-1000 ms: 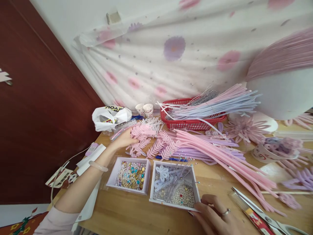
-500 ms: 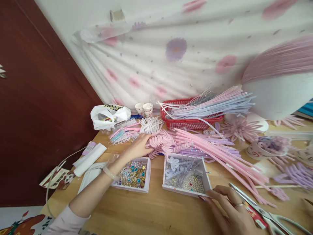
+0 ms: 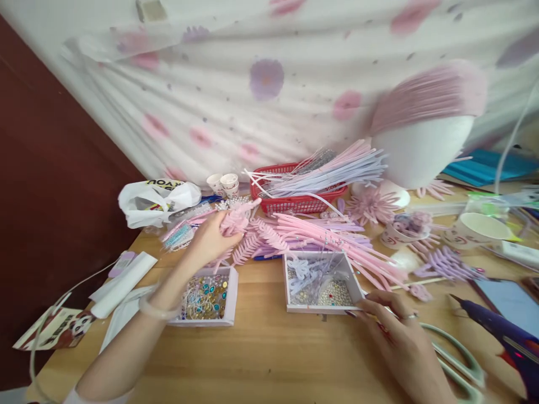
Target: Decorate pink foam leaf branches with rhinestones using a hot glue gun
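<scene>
My left hand [image 3: 214, 238] is closed on pink leaf-shaped pieces [image 3: 236, 219], lifted above other pink pieces behind the bead box. My right hand [image 3: 389, 325] pinches the lower right corner of a white box [image 3: 318, 308] that holds pearls and pale blue flower pieces. Scissors [image 3: 458, 353] lie partly under my right hand, blades hidden. Left of that box stands a second white box [image 3: 229, 300] with gold and teal beads, partly behind my left forearm. Pink fuzzy stems [image 3: 332, 241] lie behind the boxes.
At the back stands a red basket [image 3: 290, 206] of stems, beside a white head form [image 3: 421, 146] with a pink cap. Paper cups [image 3: 229, 182] and a white plastic bag [image 3: 158, 205] are at back left. A glue gun [image 3: 497, 331] and a phone [image 3: 509, 303] lie right.
My left hand has raised pink pieces from the pile. The camera view has turned right, bringing the glue gun and phone into sight. My right hand stays at the box corner.
</scene>
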The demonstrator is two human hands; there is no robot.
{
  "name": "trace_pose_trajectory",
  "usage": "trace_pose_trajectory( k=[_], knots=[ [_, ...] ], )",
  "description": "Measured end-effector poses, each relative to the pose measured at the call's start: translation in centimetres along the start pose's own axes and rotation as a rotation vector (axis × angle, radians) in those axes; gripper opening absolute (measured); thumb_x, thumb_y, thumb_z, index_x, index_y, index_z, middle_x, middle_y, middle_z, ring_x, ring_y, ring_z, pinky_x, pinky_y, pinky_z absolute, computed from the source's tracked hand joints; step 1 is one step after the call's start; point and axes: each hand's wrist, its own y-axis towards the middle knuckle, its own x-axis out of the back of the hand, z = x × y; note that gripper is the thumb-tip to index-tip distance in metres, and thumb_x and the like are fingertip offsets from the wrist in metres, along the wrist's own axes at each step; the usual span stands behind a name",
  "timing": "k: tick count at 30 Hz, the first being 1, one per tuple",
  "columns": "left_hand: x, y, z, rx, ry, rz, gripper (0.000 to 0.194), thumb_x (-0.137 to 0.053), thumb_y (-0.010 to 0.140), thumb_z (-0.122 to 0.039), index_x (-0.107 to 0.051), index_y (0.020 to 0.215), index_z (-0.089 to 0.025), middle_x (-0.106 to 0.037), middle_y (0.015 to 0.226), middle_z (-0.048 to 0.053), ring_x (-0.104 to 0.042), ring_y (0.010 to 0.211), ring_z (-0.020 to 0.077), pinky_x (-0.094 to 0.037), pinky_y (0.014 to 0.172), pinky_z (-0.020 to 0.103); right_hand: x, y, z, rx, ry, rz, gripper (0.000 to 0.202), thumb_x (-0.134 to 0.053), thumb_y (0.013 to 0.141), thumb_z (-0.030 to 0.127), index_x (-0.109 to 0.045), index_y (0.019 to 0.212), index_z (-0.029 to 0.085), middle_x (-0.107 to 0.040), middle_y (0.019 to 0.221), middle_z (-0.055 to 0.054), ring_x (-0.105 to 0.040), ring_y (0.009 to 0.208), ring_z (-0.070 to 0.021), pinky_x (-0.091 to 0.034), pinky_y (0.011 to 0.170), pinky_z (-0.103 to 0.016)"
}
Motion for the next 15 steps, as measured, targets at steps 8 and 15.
trace_pose_trajectory(
  k=[8,15],
  knots=[
    [-4.8,-9.2,-5.6,0.220,-0.159,-0.168,0.046,-0.068,0.079,-0.042,-0.058,0.123,-0.033,-0.073,0.108,0.004,-0.070,0.098,0.0332,-0.057,0.078,0.044,1.3,-1.1,-1.0,-0.091,-0.007,0.049,0.022,-0.051,0.099,0.035,-0.068,0.091,0.023,-0.061,0.102,-0.009,-0.067,0.084,-0.0202,-0.055,0.068,-0.031],
    [-11.9,-15.1,-7.1,0.239,0.009,-0.294,0.050,-0.062,0.085,-0.038,-0.052,0.128,-0.016,-0.067,0.119,0.021,-0.065,0.113,0.0404,-0.055,0.091,0.055,3.1,-1.7,-2.7,0.037,-0.047,-0.052,0.017,-0.055,0.098,0.029,-0.068,0.090,0.022,-0.060,0.096,-0.007,-0.066,0.083,-0.0189,-0.053,0.067,-0.029]
  ],
)
